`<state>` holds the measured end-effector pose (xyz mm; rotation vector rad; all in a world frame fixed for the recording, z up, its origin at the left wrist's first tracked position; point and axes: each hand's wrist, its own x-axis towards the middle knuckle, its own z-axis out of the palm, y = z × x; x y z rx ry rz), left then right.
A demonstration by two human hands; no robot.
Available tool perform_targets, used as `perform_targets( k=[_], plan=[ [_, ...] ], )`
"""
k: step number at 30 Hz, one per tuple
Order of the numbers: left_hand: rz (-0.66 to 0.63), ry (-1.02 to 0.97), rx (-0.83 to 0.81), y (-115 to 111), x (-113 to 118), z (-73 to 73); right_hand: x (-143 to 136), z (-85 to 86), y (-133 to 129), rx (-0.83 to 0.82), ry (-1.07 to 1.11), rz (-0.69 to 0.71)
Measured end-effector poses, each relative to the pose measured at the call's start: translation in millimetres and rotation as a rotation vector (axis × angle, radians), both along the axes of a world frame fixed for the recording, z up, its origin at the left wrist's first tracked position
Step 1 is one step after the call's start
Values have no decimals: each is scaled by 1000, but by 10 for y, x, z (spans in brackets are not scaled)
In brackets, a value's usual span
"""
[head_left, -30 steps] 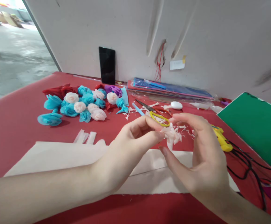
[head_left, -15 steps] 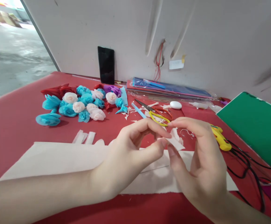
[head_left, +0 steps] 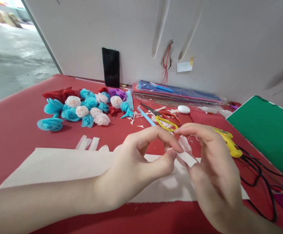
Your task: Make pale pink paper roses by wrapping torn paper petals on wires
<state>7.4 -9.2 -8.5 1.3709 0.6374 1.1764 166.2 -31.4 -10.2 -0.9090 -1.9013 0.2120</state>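
Observation:
My left hand pinches a narrow pale pink paper strip between thumb and index finger. Close behind the strip shows a small curled piece of the same paper. Curled around the far side, my right hand has its thumb against the strip's free end; the index finger arches above, and its other fingers are partly hidden. Below both hands lies a long pale paper sheet on the red table. Beyond them are scissors with yellow and red handles, among paper scraps.
Blue, pale pink, red and purple paper flowers cluster at the left. Cut strips lie behind the sheet. A yellow glue gun with black cable and a green board stand right. A phone leans on the wall.
The strip's free end has turned downward and toward me. My right thumb has moved right and lower, along the strip's end. My left hand has shifted slightly right.

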Motion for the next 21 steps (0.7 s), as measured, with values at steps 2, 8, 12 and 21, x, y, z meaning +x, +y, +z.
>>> perform_targets(
  k=[2,8,12,21],
  plan=[
    [10,5,-84,-6,-4,17,6,36,2,33,15,-7],
    [11,-150,-282,-6,5,30,8,145,20,251,-102,-91],
    [-41,-224,-365,-14,11,28,-5,155,39,341,-256,-193],
    [-30,-194,-488,-30,16,69,-9,117,103,462,-333,-226]
  ],
)
